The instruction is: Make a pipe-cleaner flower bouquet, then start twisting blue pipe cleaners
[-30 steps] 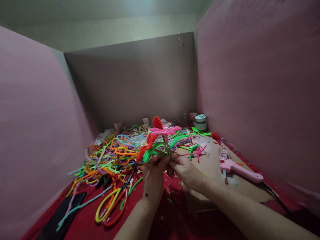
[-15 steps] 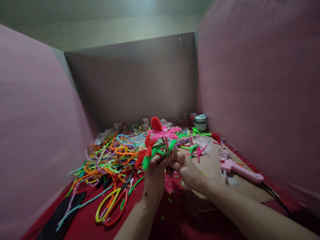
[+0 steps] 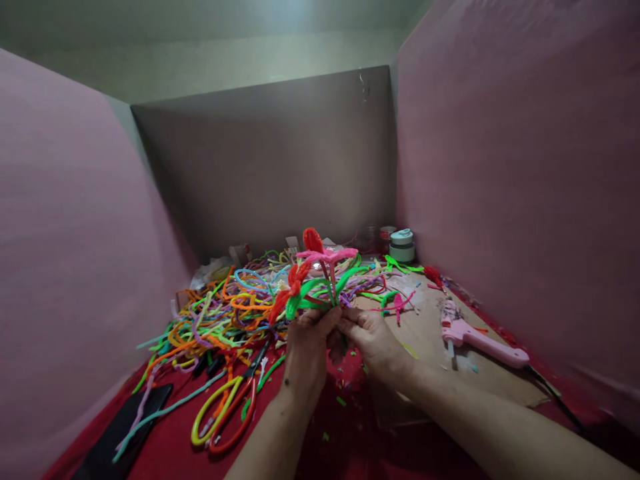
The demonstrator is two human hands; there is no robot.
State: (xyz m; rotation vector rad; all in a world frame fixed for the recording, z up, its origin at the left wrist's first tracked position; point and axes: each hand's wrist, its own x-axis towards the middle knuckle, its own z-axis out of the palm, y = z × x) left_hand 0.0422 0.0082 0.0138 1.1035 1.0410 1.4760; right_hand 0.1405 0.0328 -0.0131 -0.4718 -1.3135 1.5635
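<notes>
Fuzzy pipe cleaner flowers point(image 3: 327, 256) stand upright in a small bunch in front of me. At the top is a red bud point(image 3: 313, 240) above pink petals, with a second red flower point(image 3: 290, 293) leaning left. Green looped leaves point(image 3: 313, 293) spread below them. My left hand point(image 3: 311, 340) pinches the stems at their base between thumb and fingers. Close against it, my right hand point(image 3: 373, 341) also has its fingertips closed at the stem base. The lower stem ends are hidden by the fingers.
A tangled heap of coloured pipe cleaners point(image 3: 235, 300) covers the left and back. Scissors point(image 3: 225, 413) and a black flat object point(image 3: 125, 433) lie front left. On cardboard point(image 3: 425, 360) at right rests a pink glue gun point(image 3: 483, 343). A mint jar point(image 3: 401, 247) stands behind. Partitions enclose three sides.
The flower bunch has turned and tipped, so the pink petals now show nearly edge-on and the green leaves more openly. Both hands have shifted slightly, still together at the stems.
</notes>
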